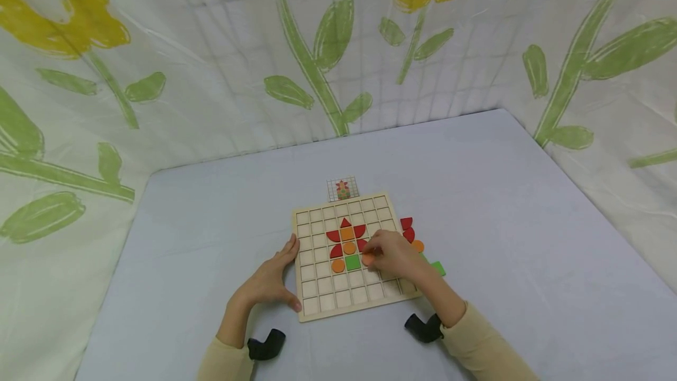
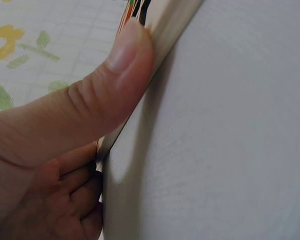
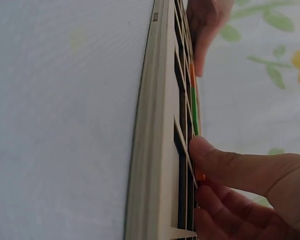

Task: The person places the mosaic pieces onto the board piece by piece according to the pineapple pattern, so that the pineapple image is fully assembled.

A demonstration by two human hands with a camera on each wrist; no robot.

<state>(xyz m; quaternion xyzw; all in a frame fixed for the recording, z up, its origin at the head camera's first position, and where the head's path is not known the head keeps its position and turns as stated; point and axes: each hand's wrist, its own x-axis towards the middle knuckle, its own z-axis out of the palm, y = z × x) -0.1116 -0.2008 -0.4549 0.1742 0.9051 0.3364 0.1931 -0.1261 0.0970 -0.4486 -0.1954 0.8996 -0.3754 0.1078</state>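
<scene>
A wooden grid board (image 1: pixel 311 304) lies on the table. My left hand (image 1: pixel 270 280) is spread along its left side, with the fingertips at the edge and the thumb (image 2: pixel 132 55) at the near corner. Over the board's right half, my right hand (image 1: pixel 395 256) pinches an orange disc (image 1: pixel 367 260) between thumb and fingers, at the cell right of a green square (image 1: pixel 352 262). Left of that square sits another orange disc (image 1: pixel 338 266). Above are a third orange disc (image 1: pixel 349 248), an orange square (image 1: pixel 346 234), red petal-shaped pieces (image 1: pixel 335 251) and a red triangle (image 1: pixel 345 223).
A small pattern card (image 1: pixel 343 189) lies beyond the board's far edge. Loose red pieces (image 1: pixel 408 235), an orange disc (image 1: pixel 418 246) and green pieces (image 1: pixel 438 268) lie along the right side. A flowered curtain (image 1: pixel 222 75) hangs behind the table (image 1: pixel 211 210).
</scene>
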